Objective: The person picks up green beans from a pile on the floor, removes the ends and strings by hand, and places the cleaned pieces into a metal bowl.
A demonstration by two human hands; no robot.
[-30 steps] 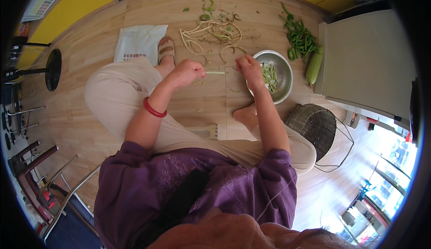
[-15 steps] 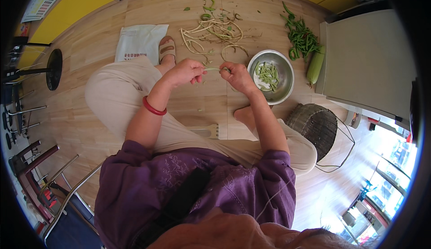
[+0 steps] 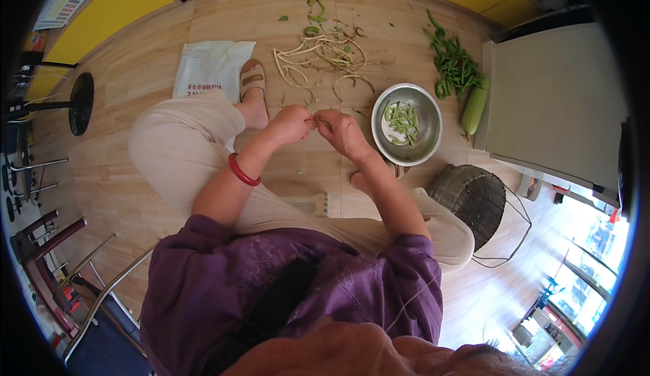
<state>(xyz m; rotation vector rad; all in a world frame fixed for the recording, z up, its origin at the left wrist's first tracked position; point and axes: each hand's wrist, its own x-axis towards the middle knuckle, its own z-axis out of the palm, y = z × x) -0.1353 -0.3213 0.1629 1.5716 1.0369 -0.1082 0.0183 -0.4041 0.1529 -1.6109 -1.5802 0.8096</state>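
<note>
My left hand (image 3: 292,124), with a red bangle (image 3: 244,170) on its forearm, is pinched closed at the fingertips. Against it, fingertip to fingertip, my right hand (image 3: 344,132) is closed too. Between them is a green bean, now almost wholly covered by the fingers. Right of my hands stands a steel bowl (image 3: 434,139) with cut green bean pieces (image 3: 403,122) inside. Beyond my hands, long pale bean pods (image 3: 298,56) lie in a loose tangle on the floor, with trimmings scattered about them.
Green peppers (image 3: 452,64) and a long green gourd (image 3: 475,108) lie beside a grey cabinet (image 3: 552,98) at the right. A woven basket (image 3: 472,203) with a handle stands by my right knee. A white bag (image 3: 213,68) lies near my left sandal (image 3: 252,78).
My hands have come together, the right one moving left toward the left. The bean that showed stretched between them is now mostly hidden in the fingers.
</note>
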